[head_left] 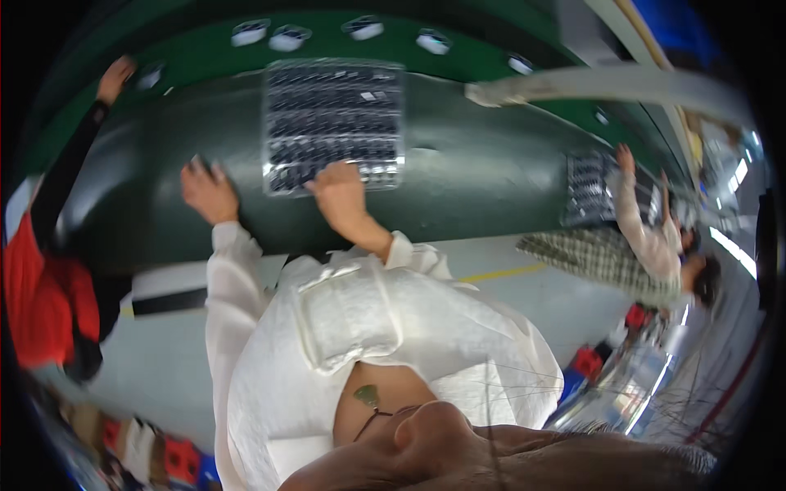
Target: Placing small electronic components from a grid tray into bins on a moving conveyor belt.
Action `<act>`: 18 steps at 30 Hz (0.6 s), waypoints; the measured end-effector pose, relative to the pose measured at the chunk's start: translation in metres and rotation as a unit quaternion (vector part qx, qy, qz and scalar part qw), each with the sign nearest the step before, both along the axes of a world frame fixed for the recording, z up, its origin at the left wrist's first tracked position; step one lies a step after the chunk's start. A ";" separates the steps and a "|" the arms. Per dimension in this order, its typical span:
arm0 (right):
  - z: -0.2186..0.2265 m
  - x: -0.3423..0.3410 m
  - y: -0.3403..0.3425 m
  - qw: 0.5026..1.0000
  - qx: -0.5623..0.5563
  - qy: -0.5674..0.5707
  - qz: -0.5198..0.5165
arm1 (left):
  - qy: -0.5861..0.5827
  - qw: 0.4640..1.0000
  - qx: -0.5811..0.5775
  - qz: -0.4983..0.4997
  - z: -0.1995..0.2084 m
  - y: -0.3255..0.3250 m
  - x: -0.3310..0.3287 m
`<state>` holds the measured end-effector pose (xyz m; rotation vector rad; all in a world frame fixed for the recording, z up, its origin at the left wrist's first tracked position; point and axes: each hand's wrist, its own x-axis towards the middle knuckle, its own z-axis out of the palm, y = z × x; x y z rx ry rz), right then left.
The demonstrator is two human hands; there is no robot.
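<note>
A clear plastic tray with rows of small dark parts lies on the dark green table in front of me. At the tray's near edge, my right hand is closed, its fingers curled down over the nearest row. Whatever its fingertips may hold is hidden. To the left of the tray, my left hand rests low over the table with its fingers apart and nothing in them. A few small pale pieces lie on top of the dark parts.
Beyond the table runs a green belt carrying several white-and-dark items. A pale pipe crosses at the far right. At left, a person in red reaches toward the belt. Another person works at a second tray on the right.
</note>
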<state>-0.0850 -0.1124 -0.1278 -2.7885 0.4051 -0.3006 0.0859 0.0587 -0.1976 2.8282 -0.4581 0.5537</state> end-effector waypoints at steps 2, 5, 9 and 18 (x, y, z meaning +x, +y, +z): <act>-0.013 0.017 0.034 0.998 0.039 -0.038 -0.001 | -0.001 0.996 0.077 0.033 -0.003 0.050 0.007; -0.002 0.011 0.022 0.999 0.023 -0.005 -0.033 | -0.035 0.999 0.041 0.005 -0.009 0.034 0.004; 0.013 0.009 0.012 0.998 0.027 -0.008 -0.056 | -0.009 0.999 0.045 0.000 -0.006 0.025 0.004; 0.005 0.008 0.008 0.997 0.029 -0.005 -0.070 | -0.020 0.999 0.047 -0.008 -0.008 0.018 0.007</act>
